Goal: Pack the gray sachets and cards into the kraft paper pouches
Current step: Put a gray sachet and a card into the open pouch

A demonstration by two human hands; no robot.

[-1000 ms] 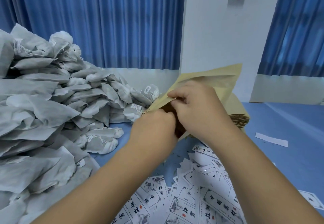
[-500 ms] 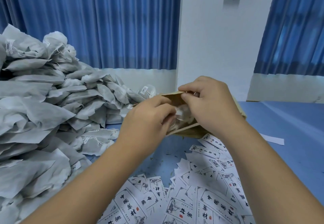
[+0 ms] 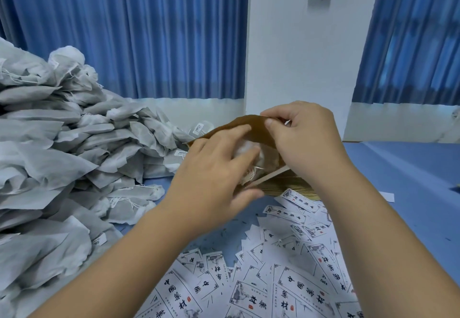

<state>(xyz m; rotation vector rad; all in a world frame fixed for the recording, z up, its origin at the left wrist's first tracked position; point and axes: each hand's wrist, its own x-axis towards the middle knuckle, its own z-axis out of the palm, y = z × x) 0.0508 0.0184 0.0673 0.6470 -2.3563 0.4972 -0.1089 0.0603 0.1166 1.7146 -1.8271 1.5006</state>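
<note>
Half a second before, the mouth of the kraft pouch [image 3: 249, 122] had been a narrow slot with both hands bunched at it; now it gaped wider, its brown upper lip lifted and pinched between the thumb and forefinger of the right hand [image 3: 306, 141]. The left hand [image 3: 211, 175] had uncurled: its fingers lay out straight inside the opening, pressing on a gray sachet [image 3: 245, 149] that sat partly in the pouch, with the thumb underneath the lower edge. The pouch was held just above a flat stack of kraft pouches [image 3: 291, 187] on the blue table [image 3: 403, 173]. The pile of sachets [image 3: 74, 148] rose at the left as before. The scattered cards [image 3: 286, 275] in front carried large black Chinese characters, among which 中, 国 and 材 could be read, beside a small red seal and an ink drawing. The white tags [image 3: 199, 128] on the sachets bore print too small to read.
</note>
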